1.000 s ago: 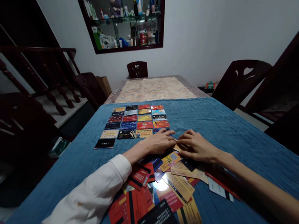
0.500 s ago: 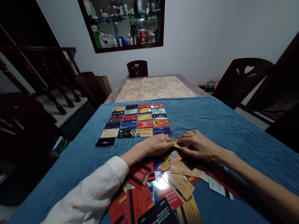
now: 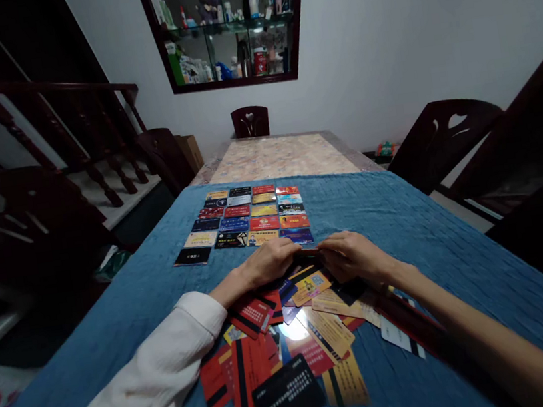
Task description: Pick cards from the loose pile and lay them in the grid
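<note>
My left hand (image 3: 270,261) and my right hand (image 3: 360,258) pinch opposite ends of one card (image 3: 308,251), which is tilted so that little more than its thin edge shows. Beneath and in front of them spreads a loose pile of overlapping cards, among them a black card (image 3: 289,398), a red card (image 3: 250,376), a gold card (image 3: 344,380) and a white card (image 3: 400,337). Just under the held card lies a yellow card (image 3: 309,284) with a small square code. Beyond my left hand, several cards lie in neat columns, the nearest left one being a black card (image 3: 192,255).
A blue cloth (image 3: 352,199) covers the near part of the table, with a patterned tabletop (image 3: 275,156) past it. Dark wooden chairs stand around, including a far chair (image 3: 251,122) and a right chair (image 3: 439,139). A shelf cabinet (image 3: 234,84) is set in the wall.
Both hands have risen slightly with the card between them, the left shifting a little leftward. The card has turned nearly edge-on. More of the yellow card below now shows.
</note>
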### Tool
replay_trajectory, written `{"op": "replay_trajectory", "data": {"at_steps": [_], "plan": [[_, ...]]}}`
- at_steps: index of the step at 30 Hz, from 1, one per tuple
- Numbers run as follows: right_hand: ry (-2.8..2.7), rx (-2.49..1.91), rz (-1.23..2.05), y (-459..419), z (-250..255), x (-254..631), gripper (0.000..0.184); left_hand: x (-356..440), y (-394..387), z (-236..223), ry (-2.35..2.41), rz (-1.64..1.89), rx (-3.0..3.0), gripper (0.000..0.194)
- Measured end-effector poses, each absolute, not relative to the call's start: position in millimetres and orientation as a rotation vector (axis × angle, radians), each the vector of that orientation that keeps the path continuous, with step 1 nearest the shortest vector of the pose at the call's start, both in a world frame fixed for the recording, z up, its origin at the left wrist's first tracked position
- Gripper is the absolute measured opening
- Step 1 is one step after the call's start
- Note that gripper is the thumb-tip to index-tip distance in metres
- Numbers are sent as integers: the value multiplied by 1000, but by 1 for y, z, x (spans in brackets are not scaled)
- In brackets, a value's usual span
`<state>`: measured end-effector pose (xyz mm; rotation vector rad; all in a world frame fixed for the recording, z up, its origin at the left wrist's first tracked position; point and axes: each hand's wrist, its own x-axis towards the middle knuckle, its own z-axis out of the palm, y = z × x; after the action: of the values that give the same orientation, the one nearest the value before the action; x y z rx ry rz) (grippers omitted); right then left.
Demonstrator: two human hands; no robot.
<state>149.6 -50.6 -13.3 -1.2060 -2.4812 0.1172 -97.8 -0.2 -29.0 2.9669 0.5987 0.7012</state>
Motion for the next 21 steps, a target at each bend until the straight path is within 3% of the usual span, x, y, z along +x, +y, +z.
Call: {"op": "replay_trajectory", "data": {"at_steps": [8, 21], "plan": [[-2376, -1275, 173, -45, -21, 150, 15, -104, 3, -34, 632, 901, 2756, 23], [-2315, -1230, 183, -43, -32, 149, 18, -107, 5, -39, 696, 951, 2684, 27]]}}
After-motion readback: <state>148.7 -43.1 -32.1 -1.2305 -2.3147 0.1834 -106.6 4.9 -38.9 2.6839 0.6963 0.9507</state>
